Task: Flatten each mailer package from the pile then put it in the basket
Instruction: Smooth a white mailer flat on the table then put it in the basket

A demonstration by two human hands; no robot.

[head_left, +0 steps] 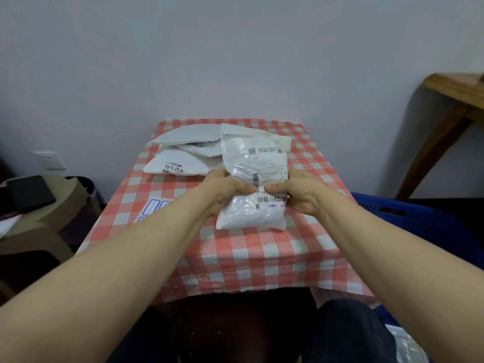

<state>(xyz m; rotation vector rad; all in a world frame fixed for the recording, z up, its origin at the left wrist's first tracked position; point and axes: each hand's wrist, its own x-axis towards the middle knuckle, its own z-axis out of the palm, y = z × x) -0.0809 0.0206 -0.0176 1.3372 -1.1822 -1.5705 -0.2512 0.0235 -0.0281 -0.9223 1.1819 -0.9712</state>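
Head view: nearest is the front edge of the table (235, 268) under its red-and-white checked cloth, with the blue basket (408, 213) just beside it on the person's right. Over the middle of the cloth, the left hand (230, 189) and right hand (296, 192) grip the mailer (252, 161) across its waist. The fingers curl round its side edges and the thumbs press on top, almost touching each other. The mailer looks puffy. Whether its near end rests on the cloth or hangs just above it cannot be told.

To flatten it well, the person would probably lay it fully on the cloth and press from the sealed near end toward the far end. That way trapped air escapes rather than bunching under the palms. The label should stay face up, and the far corner should be kept off the stack behind. Once flat, it is a short move right to the basket.

Farther back on the left sits the pile (183, 155).

Count: two hands, one mailer held, three mailers visible in the pile with any beneath hidden, and one basket.
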